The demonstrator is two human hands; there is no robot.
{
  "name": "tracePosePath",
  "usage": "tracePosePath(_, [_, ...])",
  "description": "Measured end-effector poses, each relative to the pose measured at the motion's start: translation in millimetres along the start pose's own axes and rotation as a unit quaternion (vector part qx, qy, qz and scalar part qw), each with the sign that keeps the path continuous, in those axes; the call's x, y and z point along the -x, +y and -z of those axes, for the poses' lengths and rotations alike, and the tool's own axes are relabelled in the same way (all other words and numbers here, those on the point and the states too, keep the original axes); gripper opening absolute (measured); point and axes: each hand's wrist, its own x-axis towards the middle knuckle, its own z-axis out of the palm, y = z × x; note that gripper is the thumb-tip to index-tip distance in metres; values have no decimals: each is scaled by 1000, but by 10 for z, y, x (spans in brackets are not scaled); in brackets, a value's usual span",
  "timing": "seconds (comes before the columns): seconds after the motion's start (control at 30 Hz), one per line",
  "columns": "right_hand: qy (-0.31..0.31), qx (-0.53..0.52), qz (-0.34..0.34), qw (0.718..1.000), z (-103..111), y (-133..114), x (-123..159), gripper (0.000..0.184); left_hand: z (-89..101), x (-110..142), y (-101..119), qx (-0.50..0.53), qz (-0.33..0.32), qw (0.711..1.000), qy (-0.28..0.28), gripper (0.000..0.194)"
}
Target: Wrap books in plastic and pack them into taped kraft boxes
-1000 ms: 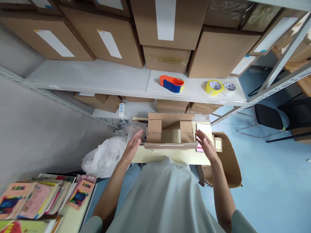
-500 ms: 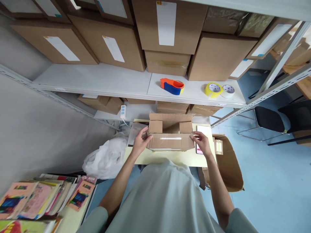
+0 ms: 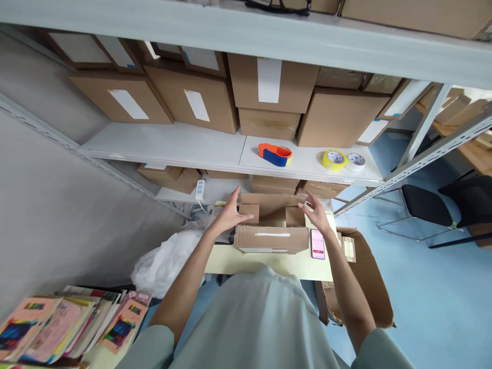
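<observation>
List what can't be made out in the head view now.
Head view:
- Open cardboard box: much of its inside, hidden by its near side and flaps.
- Left hand and right hand: whether fingertips touch the box; they overlap it from above.
- Phone: screen text, too small.
- Black-framed object: cut off by the top edge.

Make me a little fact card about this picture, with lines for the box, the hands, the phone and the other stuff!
Box: open at the top, on the table
Left hand: open, at the box's left side; touching or not, can't tell
Right hand: open, at its right side; touching unclear too
Phone: on the table, right of the box, screen lit pink
Shelf: tape dispenser, yellow tape, white tape
Lower left: books
Right: black chair
</observation>
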Motion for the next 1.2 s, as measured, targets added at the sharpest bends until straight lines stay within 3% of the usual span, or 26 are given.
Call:
tracePosePath(0.13, [-27, 34, 25, 999, 65, -105, 162, 64, -17, 132, 206, -32, -25, 999, 1, 80])
tracePosePath(0.27, [-42, 70, 34, 996, 183, -62, 490, 51, -49, 444, 163, -39, -19, 999, 31, 50])
tracePosePath(0.4, [-48, 102, 11, 994, 200, 151, 701, 53, -146, 655, -46, -41, -19, 998, 48, 42])
tracePosePath(0.57, [-15, 51, -41, 998, 71, 411, 765, 62, -335, 700, -251, -29, -7, 995, 100, 32])
tracePosePath(0.7, [22, 33, -79, 996, 45, 440, 784, 66, -385, 729, -204, -20, 6, 993, 119, 29])
tracePosePath(0.9, [44, 47, -80, 995, 171, 376, 780, 61, -330, 759, -50, -34, -16, 993, 108, 27])
tracePosePath(1.2, [17, 73, -128, 989, 158, 701, 884, 66, -500, 793, -344, -3, 7, 993, 116, 31])
